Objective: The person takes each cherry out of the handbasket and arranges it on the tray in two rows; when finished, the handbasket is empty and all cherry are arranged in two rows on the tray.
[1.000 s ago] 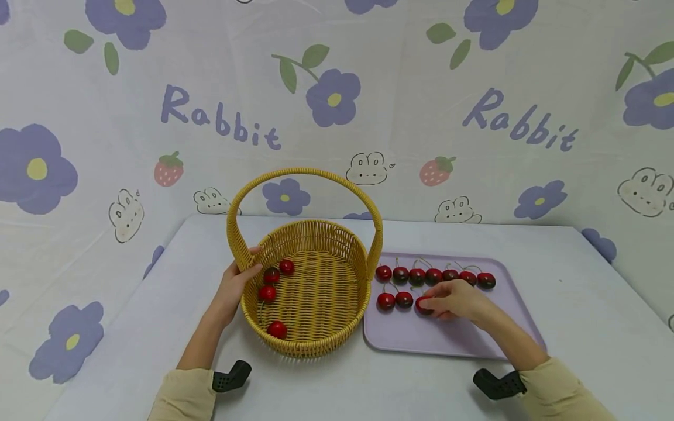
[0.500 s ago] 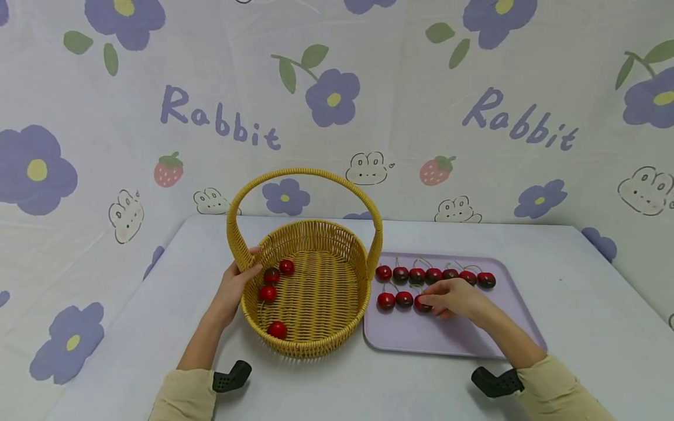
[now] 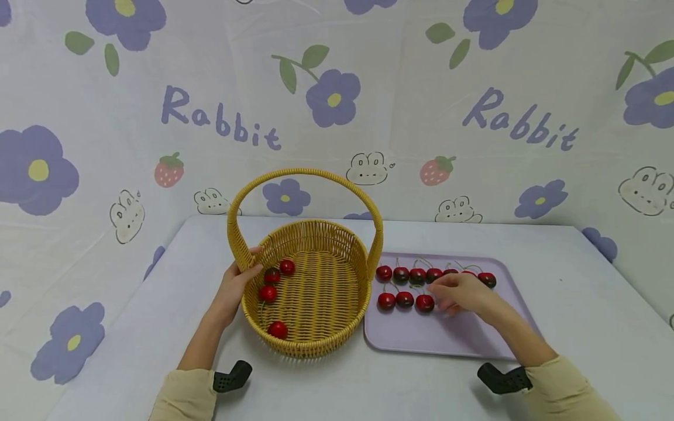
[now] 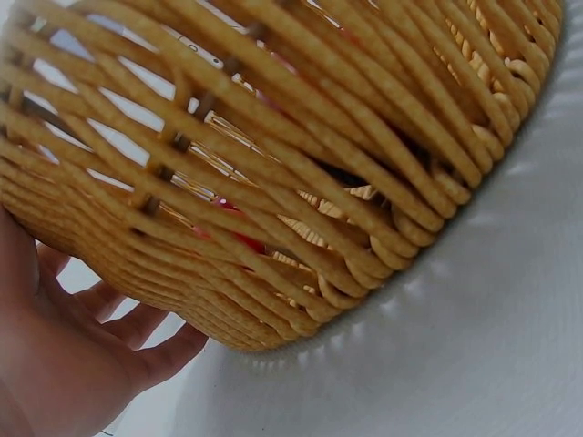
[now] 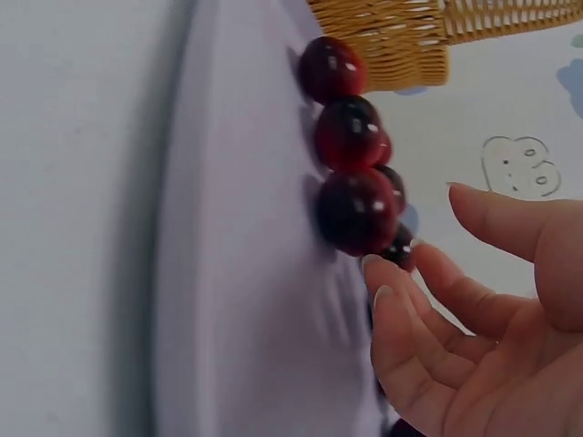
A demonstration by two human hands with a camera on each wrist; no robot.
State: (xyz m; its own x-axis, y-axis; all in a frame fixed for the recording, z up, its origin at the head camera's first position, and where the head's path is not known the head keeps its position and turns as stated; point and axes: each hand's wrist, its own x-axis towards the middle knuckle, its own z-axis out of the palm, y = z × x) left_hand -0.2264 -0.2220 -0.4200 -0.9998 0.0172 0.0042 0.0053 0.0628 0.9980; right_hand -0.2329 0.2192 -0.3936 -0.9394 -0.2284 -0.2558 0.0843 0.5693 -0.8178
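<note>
My left hand (image 3: 234, 286) holds the left side of the yellow wicker basket (image 3: 308, 349) at the foot of its handle, with part of the hand hidden behind the rim. In the left wrist view its fingers (image 4: 168, 357) lie against the woven wall. Several red cherries (image 3: 277, 330) lie inside the basket along its left side. My right hand (image 3: 466, 295) is over the purple tray (image 3: 421, 342), just right of a dark red cherry (image 3: 425, 303) that ends a front row of three. In the right wrist view the thumb and fingers are apart, with nothing between them.
Behind the front row, a back row of several stemmed cherries (image 3: 401, 275) runs across the tray, partly covered by my right hand. Basket and tray stand side by side on a white table (image 3: 326, 392). A printed cloth (image 3: 400, 105) hangs behind.
My right hand nudged the third front-row cherry slightly left, then let go of it and drew back to the right. The left hand and basket stay where they were.
</note>
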